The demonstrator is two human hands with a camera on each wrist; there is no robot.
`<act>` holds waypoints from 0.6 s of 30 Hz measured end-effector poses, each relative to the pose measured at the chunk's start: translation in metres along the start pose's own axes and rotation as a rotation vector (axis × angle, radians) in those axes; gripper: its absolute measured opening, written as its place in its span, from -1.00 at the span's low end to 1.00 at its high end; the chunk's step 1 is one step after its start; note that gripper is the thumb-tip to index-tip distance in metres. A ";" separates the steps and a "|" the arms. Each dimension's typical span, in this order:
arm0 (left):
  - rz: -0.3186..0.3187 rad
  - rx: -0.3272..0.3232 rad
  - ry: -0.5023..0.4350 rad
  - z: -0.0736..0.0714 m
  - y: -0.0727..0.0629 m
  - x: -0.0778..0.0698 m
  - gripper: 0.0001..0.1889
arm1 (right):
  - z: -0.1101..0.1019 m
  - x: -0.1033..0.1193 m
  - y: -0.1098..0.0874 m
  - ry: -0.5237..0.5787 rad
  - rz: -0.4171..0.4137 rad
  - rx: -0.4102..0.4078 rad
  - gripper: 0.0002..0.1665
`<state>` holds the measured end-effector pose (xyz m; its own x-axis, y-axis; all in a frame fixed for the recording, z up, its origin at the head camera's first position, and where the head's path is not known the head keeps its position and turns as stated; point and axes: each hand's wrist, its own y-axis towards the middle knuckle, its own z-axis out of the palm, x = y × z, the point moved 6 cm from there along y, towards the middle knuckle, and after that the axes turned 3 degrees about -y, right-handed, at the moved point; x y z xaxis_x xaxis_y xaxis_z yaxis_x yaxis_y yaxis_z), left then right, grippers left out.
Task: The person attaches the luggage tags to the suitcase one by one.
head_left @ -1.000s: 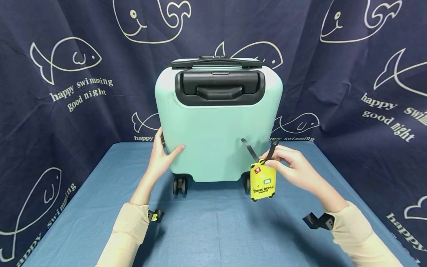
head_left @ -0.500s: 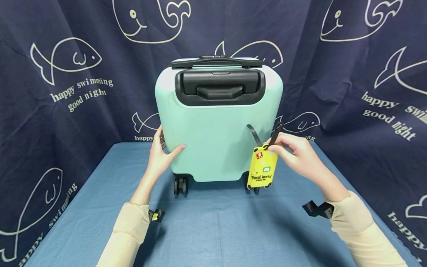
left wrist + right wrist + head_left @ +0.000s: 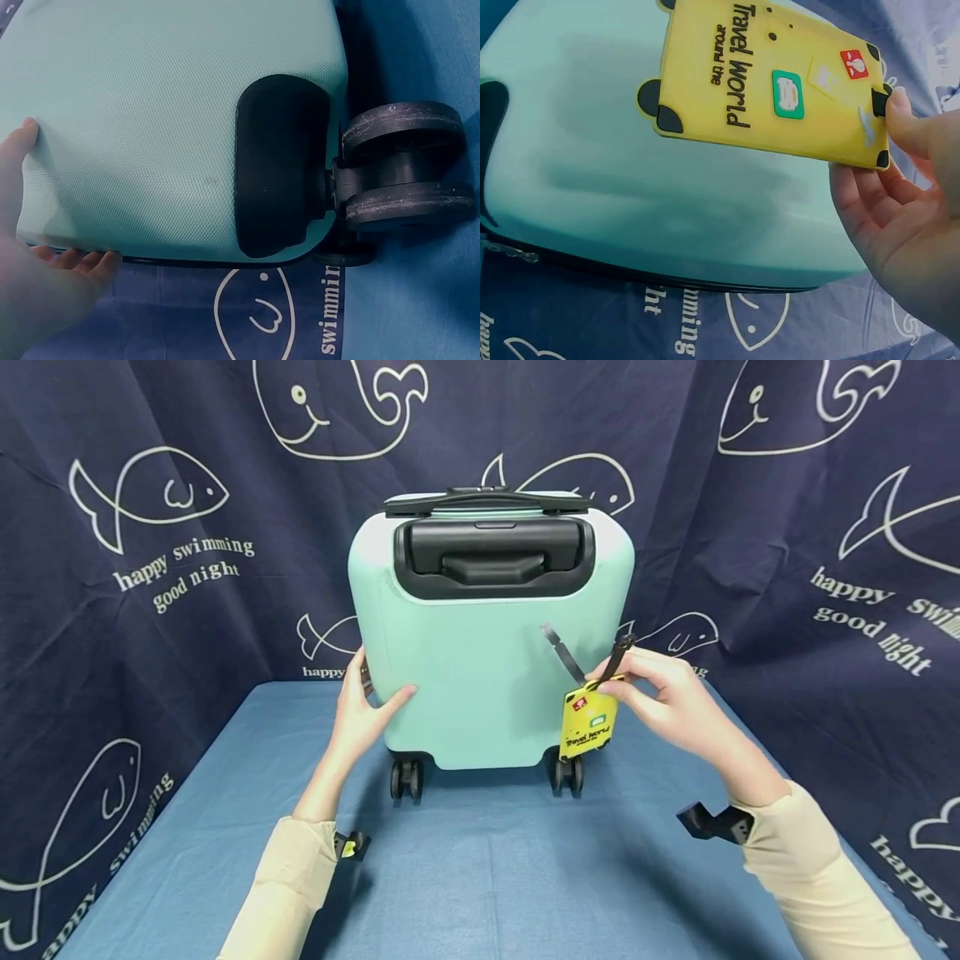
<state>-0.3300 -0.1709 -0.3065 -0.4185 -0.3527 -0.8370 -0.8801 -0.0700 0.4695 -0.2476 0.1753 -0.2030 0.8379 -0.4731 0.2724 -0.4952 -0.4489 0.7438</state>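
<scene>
The yellow tag point(image 3: 582, 728) has risen in front of the suitcase point(image 3: 472, 677), uncovering a wheel point(image 3: 567, 775) and bringing its strap point(image 3: 567, 660) nearer the handle point(image 3: 495, 567); the right hand's grip point(image 3: 663, 700) pinches the tag's top; the left hand point(image 3: 360, 715) holds the suitcase's side; strap tip blurred, contact unclear.

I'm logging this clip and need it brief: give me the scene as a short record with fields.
Left hand: holds the suitcase by its left side
Right hand: pinches the yellow tag near its top
Strap: black, ends apart, unfastened
Suitcase: mint green, upright on blue cloth
Trolley handle: retracted
</scene>
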 end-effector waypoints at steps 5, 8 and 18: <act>0.006 -0.004 0.006 0.000 -0.002 -0.001 -0.05 | -0.003 0.004 0.005 -0.007 -0.040 -0.009 -0.71; 0.009 -0.006 0.004 0.000 -0.002 -0.001 -0.06 | -0.005 0.006 0.008 -0.002 -0.050 -0.012 -0.71; 0.003 -0.011 -0.008 0.001 -0.001 -0.001 -0.08 | -0.012 0.011 0.017 0.020 -0.016 -0.007 -0.72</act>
<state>-0.3288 -0.1696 -0.3059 -0.4226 -0.3452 -0.8380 -0.8766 -0.0790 0.4746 -0.2445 0.1716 -0.1803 0.8499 -0.4510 0.2726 -0.4805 -0.4505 0.7524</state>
